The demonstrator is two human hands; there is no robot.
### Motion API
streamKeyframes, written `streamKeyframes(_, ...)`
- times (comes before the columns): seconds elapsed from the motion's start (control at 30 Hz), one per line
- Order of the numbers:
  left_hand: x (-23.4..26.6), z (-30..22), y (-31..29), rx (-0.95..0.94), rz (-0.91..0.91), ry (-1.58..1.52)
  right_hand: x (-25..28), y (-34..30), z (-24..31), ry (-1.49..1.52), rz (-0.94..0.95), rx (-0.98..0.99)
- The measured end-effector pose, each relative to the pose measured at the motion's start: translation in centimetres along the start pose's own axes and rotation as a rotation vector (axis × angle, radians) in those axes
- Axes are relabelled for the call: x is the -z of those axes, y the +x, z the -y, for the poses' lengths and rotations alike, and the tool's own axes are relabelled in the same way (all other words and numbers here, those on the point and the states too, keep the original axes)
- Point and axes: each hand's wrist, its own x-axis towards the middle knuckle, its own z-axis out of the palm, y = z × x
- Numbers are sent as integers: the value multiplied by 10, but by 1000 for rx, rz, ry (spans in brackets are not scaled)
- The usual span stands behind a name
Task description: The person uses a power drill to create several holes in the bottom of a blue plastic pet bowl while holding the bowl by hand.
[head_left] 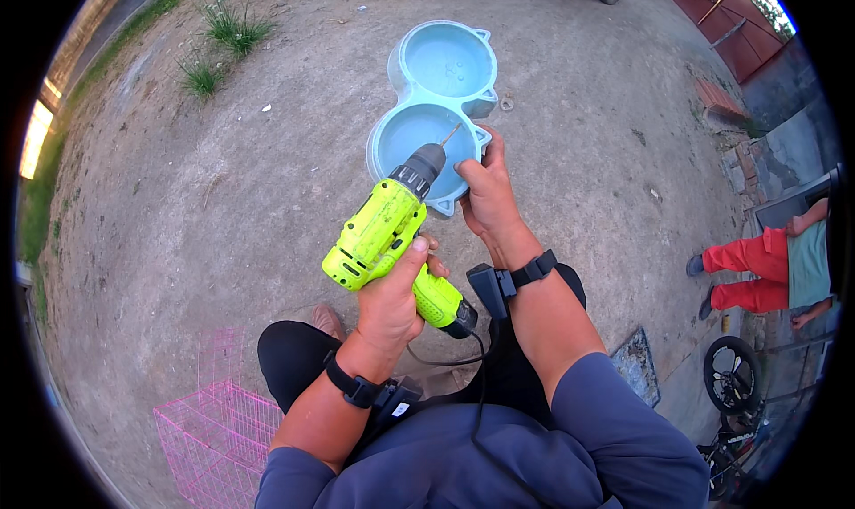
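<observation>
My left hand (392, 295) is wrapped round the grip of a lime-green corded power drill (370, 233). A thin bit in the drill's dark chuck points up and to the right, over the nearer dish of a light-blue double pet bowl (401, 144). Whether the bit touches the plastic I cannot tell. The bowl has two round dishes joined together, with small ear-shaped points on the rim. By its right rim my right hand (490, 188) grips the nearer dish, thumb on the inside and fingers mostly hidden beneath. A black cord runs from the drill's base down across my lap.
A pink wire cage (218, 433) stands at my lower left. On the right are a person in red trousers (748, 273), a bicycle wheel (732, 375) and a flat speckled slab (636, 366). Grass tufts (236, 32) grow from the dirt ground at the far left.
</observation>
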Motion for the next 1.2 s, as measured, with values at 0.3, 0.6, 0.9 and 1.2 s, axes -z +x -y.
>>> streamKeyframes(0.3,0,0,0,-10,-3,0,-1,0,0,3,-3,-9)
streamKeyframes(0.6,0,1,1,-14,-13,-47,-5,-4,0,11,-14,4)
streamKeyframes(0.9,-4,0,0,13,19,-46,-4,-1,-1,79,-136,117)
streamKeyframes(1.2,15,-10,-6,25,16,-43,17,3,24,-490,-281,461)
